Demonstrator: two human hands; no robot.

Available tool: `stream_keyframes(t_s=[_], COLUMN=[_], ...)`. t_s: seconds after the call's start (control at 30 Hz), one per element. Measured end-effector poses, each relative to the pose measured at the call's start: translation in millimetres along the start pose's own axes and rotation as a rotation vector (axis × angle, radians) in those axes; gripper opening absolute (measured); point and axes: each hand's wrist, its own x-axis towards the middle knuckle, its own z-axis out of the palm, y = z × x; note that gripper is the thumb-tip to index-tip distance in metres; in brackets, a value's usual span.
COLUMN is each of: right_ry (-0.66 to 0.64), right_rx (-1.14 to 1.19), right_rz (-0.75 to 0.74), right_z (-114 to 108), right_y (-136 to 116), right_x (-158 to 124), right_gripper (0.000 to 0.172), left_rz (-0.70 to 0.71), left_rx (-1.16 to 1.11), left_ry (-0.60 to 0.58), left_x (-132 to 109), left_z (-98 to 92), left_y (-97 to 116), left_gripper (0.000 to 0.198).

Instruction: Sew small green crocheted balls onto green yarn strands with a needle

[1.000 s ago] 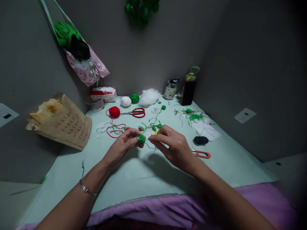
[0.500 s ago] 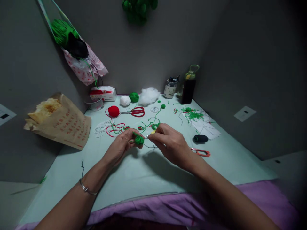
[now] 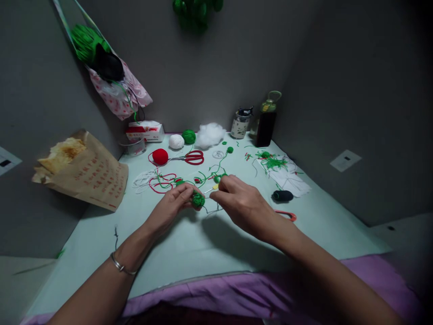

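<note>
My left hand (image 3: pixel 174 201) is closed on a small green crocheted piece (image 3: pixel 198 199), which shows at its fingertips above the table. To the right of it, my right hand (image 3: pixel 238 201) is closed in a pinch; the fingers hide what it grips. A crochet hook (image 3: pixel 215 187) with a yellow handle shows just behind the right fingertips, its thin metal end toward the green piece. Dark thread (image 3: pixel 213 211) runs between the two hands. Behind them lie small green and red pieces (image 3: pixel 197 180) with loose yarn tails.
Red scissors (image 3: pixel 194 157), a red yarn ball (image 3: pixel 160 156), white stuffing (image 3: pixel 210 135) and a cup (image 3: pixel 239 126) stand or lie farther back. A paper food bag (image 3: pixel 98 174) is at left. Right are a dark yarn roll (image 3: pixel 283 196), an orange-handled tool (image 3: pixel 289 215) and green scraps (image 3: pixel 275 163).
The green piece has turned and moved slightly right with my left hand. My right hand has shifted a little right, covering more of the orange-handled tool.
</note>
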Motion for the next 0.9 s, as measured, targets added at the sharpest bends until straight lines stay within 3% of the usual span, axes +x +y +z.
stream_keyframes(t_s=[0.2,0.3,0.4,0.47,0.57,0.63,0.73,0.9], right_ry=[-0.152,-0.132,-0.062,0.010,0.047,-0.018,-0.118,-0.139], right_rx=[-0.015,0.002,0.052,0.195,0.609,0.934,1.304,1.440], right_rz=[-0.027,0.001,0.069,0.140,0.316,0.463,0.625,0.686], right_z=[-6,2,7,9,11,18,36,70], right_y=[5,8,11,13,16,16,11,-8], right_x=[-1,-4,-5,-5,-1,2,4,5], right_gripper=[0.027,0.027,0.026,0.023,0.013,0.011,0.026,0.034], left_rz=[-0.032,-0.039,-0.004,-0.006,-0.042,-0.048,-0.040,0.023], left_rx=[0.096,0.148,0.092,0.019,-0.096,-0.151,-0.212,-0.347], left_ry=[-0.027,-0.061,-0.011,0.049,0.102,0.114,0.166,0.277], left_x=[0,-1,0,0,1,2,3,7], left_z=[-3.9,-3.9,-3.6,-3.5,-3.4,-2.8,-0.2,8.6], left_y=[-3,-3,-2,-1,0,-1,-4,-8], left_gripper=[0.025,0.021,0.018,0.018,0.017,0.017,0.015,0.015])
